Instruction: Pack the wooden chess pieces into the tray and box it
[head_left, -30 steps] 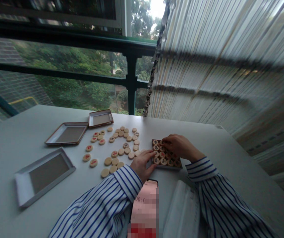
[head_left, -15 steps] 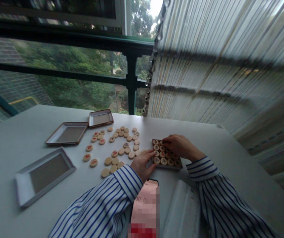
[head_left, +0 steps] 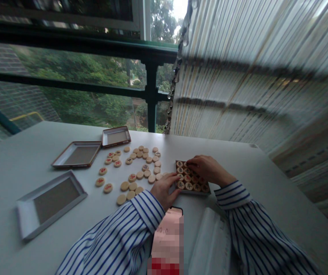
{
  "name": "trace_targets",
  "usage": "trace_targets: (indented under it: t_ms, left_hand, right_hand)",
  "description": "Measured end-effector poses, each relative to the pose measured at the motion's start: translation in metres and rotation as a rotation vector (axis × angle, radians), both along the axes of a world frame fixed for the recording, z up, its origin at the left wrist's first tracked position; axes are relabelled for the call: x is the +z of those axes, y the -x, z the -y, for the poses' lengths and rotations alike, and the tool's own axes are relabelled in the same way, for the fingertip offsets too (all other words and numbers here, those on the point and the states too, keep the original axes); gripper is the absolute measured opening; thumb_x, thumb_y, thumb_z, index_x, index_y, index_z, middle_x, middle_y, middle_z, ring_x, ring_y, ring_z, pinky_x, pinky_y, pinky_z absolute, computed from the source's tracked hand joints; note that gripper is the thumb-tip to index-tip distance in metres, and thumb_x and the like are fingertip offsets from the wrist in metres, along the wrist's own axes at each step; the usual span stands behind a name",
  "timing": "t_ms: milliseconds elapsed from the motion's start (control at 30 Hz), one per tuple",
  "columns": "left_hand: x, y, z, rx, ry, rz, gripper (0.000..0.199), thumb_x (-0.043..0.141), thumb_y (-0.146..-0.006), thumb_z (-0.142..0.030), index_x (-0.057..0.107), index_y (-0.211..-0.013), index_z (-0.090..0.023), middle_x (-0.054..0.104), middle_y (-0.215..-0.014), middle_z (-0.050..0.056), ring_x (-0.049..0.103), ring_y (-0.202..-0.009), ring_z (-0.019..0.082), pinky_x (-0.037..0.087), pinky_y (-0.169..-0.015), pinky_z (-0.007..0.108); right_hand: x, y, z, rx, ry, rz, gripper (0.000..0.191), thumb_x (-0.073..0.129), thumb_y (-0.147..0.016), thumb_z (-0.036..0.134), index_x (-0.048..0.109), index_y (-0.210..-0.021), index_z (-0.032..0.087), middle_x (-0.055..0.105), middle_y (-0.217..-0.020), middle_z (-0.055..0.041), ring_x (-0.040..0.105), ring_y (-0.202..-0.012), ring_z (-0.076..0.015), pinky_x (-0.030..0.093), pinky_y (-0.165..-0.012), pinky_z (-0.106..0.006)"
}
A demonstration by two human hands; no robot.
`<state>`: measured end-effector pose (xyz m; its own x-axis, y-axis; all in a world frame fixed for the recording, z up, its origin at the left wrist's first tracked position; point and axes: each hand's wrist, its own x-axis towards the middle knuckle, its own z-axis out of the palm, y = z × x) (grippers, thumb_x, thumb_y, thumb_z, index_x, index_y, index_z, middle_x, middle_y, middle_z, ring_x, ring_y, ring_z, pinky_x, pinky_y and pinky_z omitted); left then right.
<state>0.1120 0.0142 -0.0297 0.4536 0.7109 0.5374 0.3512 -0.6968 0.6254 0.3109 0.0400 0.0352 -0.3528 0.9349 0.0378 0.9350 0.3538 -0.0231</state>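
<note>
A shallow box [head_left: 196,193] with rows of round Chinese chess pieces [head_left: 188,186] lies right of centre on the table. My left hand [head_left: 165,190] holds the box's left side, its thumb and bent fingers at the edge. Over the back of the box is my right hand [head_left: 209,169], its fingers pinched on a chess piece [head_left: 186,164] in the back row; that hand covers the box's back right part. To the left, many loose chess pieces [head_left: 139,175] are scattered, some face up with red or dark characters, others showing plain wood.
Three shallow trays stand at the left: a grey-white one [head_left: 28,221], a brown-edged one [head_left: 76,166] and a smaller one [head_left: 115,144] behind. A phone [head_left: 168,240] lies below my left hand, beside a clear plastic sheet or bag [head_left: 209,244]. A string curtain [head_left: 223,76] hangs beyond the table.
Almost nothing differs. My right hand's fingertips have shifted very slightly left over the back row; my left hand stays at the box's edge.
</note>
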Motion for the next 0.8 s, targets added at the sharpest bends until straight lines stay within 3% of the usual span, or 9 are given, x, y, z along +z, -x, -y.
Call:
trace_targets:
  t_ms: [800]
  left_hand:
    - [0.0001,-0.0005,0.0001,0.004,0.011,0.015,0.033,0.06,-0.064,-0.013,0.059,-0.098,-0.012,0.061,-0.103,0.015,0.057,-0.097,0.022,0.048,-0.085,0.037]
  right_hand:
    - [-0.0014,0.0017,-0.0007,0.0,-0.01,0.012,0.026,0.042,-0.083,0.029,0.062,-0.098,0.023,0.065,-0.092,-0.0042,0.057,-0.084,-0.0169,0.039,-0.073,-0.024]
